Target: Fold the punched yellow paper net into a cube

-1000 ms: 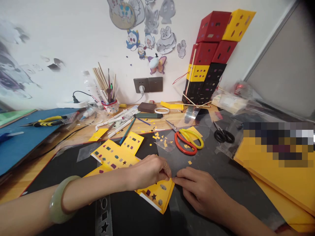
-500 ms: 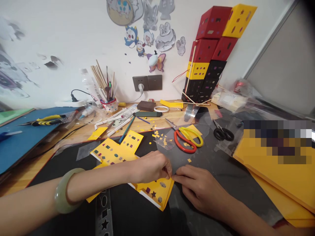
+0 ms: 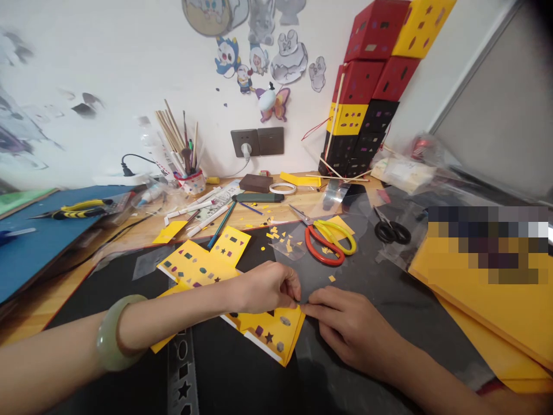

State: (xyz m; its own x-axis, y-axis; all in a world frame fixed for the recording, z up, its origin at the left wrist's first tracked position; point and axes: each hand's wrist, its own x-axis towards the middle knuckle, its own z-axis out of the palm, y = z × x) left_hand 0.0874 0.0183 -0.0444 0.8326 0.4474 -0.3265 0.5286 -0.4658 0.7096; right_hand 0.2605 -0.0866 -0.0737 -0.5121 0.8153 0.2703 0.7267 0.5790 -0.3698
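Note:
A yellow paper cutout (image 3: 270, 331) lies on the black mat, with star, oval and polygon shapes in it, white strips along some edges and a folded flap at its right. My left hand (image 3: 273, 285), a green bangle on its wrist, reaches across the sheet, fingers curled in near its upper right corner. At that same corner, my right hand (image 3: 345, 323) pinches the folded edge between thumb and forefinger. Both hands partly hide the corner. The sheet's other arms (image 3: 199, 268) extend left beneath my left forearm. A clear shape stencil (image 3: 184, 369) lies below that forearm.
Red-and-yellow-handled scissors (image 3: 326, 242) lie beyond my hands, beside yellow scraps (image 3: 285, 241). Black scissors (image 3: 391, 230) and yellow sheets (image 3: 484, 305) are to the right. Near the wall stand a pen cup (image 3: 190, 180) and a tower of boxes (image 3: 363, 86). Pliers (image 3: 78, 209) rest at left.
The camera view has tilted slightly downward. My left fingers have shifted a little up from the paper's corner, while my right hand stays at the corner.

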